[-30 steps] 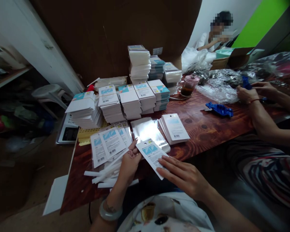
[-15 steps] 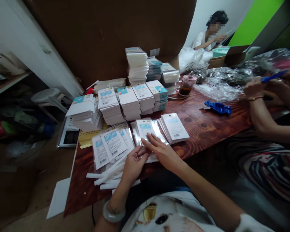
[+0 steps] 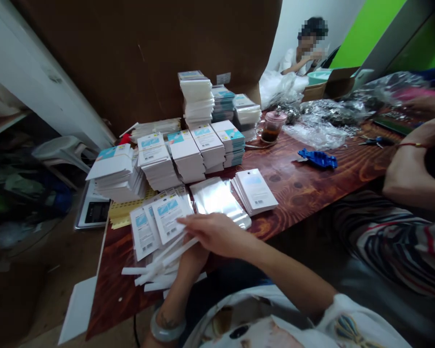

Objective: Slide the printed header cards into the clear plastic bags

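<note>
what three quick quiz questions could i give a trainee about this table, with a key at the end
1. Multiple choice: what lies between the fanned cards and the small card stack?
a) stool
b) shiny clear plastic
c) scale

2. True or false: in the picture, the blue part lies to the right of the cup.

3. Short answer: which of the wearer's own hands partly hides the other?

Key: 1 b; 2 true; 3 the right hand, in front of the left hand.

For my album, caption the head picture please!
Right hand at the printed cards, left hand below it, shiny plastic bags nearby.
</note>
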Action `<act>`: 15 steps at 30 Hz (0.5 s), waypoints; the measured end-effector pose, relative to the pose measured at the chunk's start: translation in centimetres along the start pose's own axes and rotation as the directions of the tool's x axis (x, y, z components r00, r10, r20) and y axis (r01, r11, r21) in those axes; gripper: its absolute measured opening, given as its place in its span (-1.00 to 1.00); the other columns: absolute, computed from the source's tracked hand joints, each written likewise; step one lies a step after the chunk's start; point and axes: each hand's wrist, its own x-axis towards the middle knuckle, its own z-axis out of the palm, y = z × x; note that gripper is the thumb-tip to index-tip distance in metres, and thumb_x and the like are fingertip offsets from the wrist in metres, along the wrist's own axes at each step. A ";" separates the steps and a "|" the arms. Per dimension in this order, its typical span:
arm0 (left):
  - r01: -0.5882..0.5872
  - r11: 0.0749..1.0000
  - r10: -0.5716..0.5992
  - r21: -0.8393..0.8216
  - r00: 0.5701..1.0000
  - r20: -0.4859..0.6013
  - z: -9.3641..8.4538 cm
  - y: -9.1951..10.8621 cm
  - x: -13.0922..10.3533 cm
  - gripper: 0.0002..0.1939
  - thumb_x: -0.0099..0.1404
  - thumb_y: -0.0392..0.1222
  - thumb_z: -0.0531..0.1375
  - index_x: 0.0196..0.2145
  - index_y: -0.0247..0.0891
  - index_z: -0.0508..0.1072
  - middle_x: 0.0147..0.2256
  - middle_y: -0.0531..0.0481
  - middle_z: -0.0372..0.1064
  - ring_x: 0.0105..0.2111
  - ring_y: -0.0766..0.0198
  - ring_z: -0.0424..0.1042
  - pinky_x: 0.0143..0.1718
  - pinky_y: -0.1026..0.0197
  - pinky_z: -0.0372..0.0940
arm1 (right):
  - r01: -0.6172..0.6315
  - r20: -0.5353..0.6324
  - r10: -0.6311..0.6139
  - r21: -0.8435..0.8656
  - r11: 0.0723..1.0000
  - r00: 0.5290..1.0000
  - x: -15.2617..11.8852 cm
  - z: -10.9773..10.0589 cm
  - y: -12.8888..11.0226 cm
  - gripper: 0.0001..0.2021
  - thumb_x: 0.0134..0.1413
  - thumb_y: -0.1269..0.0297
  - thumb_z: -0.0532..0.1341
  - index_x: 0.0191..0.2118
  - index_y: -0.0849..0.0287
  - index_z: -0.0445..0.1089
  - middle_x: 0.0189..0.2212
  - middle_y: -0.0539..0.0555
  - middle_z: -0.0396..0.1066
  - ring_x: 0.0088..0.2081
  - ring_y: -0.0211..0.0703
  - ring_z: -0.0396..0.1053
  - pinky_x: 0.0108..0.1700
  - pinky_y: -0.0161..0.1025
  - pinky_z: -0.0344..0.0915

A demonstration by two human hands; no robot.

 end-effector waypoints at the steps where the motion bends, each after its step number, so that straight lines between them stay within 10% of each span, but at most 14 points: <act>1: 0.021 1.000 -0.021 0.005 1.000 0.016 -0.2 0.1 -0.2 -0.71 0.21 -0.06 0.16 -0.21 -0.31 0.48 -0.33 -0.01 0.51 -0.30 0.21 0.51 -0.24 0.25 0.39 | -0.027 -0.023 0.029 0.069 0.997 0.999 -0.9 -0.8 1.7 -0.65 0.24 0.35 0.06 0.13 0.04 0.25 0.00 0.01 0.41 0.08 -0.20 0.30 0.03 -0.27 0.33; 5: 0.110 0.994 -0.110 -0.003 0.993 0.032 -0.6 0.3 -0.9 -0.60 0.07 -0.22 0.31 -0.10 -0.27 0.41 -0.35 -0.04 0.55 -0.26 0.20 0.53 -0.20 0.24 0.38 | -0.151 0.075 0.142 0.136 0.979 0.987 -6.3 -4.8 10.7 -0.32 -0.07 0.24 0.35 0.20 0.14 0.16 0.19 0.20 0.15 0.21 0.12 0.07 0.14 0.03 0.22; 8: 0.124 0.992 -0.123 -0.024 0.992 0.027 -0.6 0.3 -0.8 -0.59 0.07 -0.19 0.32 -0.10 -0.26 0.39 -0.38 -0.02 0.54 -0.27 0.23 0.53 -0.22 0.28 0.37 | -0.188 0.159 0.171 0.096 0.978 0.972 -9.2 -6.2 15.9 -0.32 -0.23 0.28 0.43 0.11 0.14 0.29 0.07 0.22 0.32 0.04 0.21 0.31 -0.01 0.08 0.38; 15: 0.116 0.987 -0.115 -0.108 0.993 0.022 -0.9 0.0 -0.7 -0.58 0.07 -0.18 0.32 -0.10 -0.24 0.36 -0.28 -0.01 0.50 -0.19 0.18 0.51 -0.07 0.15 0.35 | -0.054 -0.153 0.074 0.132 0.990 0.985 -8.1 -6.6 15.7 -0.65 0.15 0.14 0.12 -0.16 0.30 0.50 -0.17 0.11 0.51 -0.15 -0.03 0.47 -0.16 -0.30 0.42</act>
